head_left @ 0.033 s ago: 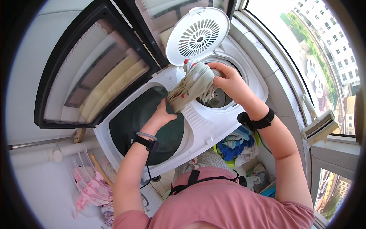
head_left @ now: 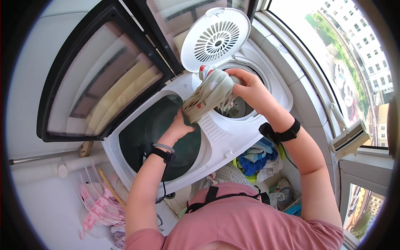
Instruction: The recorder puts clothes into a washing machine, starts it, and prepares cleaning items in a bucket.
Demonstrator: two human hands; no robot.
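A twisted pale green-beige garment (head_left: 213,95) with small red patches hangs across the white divider between the two tubs of a twin-tub washing machine (head_left: 216,133). My right hand (head_left: 251,88) grips its upper right part, above the round spin tub (head_left: 241,109). At the lower left end of the cloth is my left hand (head_left: 180,126), over the dark wash tub (head_left: 154,141). Its fingers close on the fabric and are partly hidden behind it, while the thumb sticks out to the right.
A slotted white spin lid (head_left: 217,41) stands raised behind the spin tub. The dark-framed wash lid (head_left: 100,83) is up at the left. Colourful clothes (head_left: 260,158) lie piled in front of the machine. Pink hangers (head_left: 100,208) are at lower left, a window (head_left: 333,62) at right.
My left hand has shifted very slightly to the right, and the garment has moved slightly with it. My right hand stays in place.
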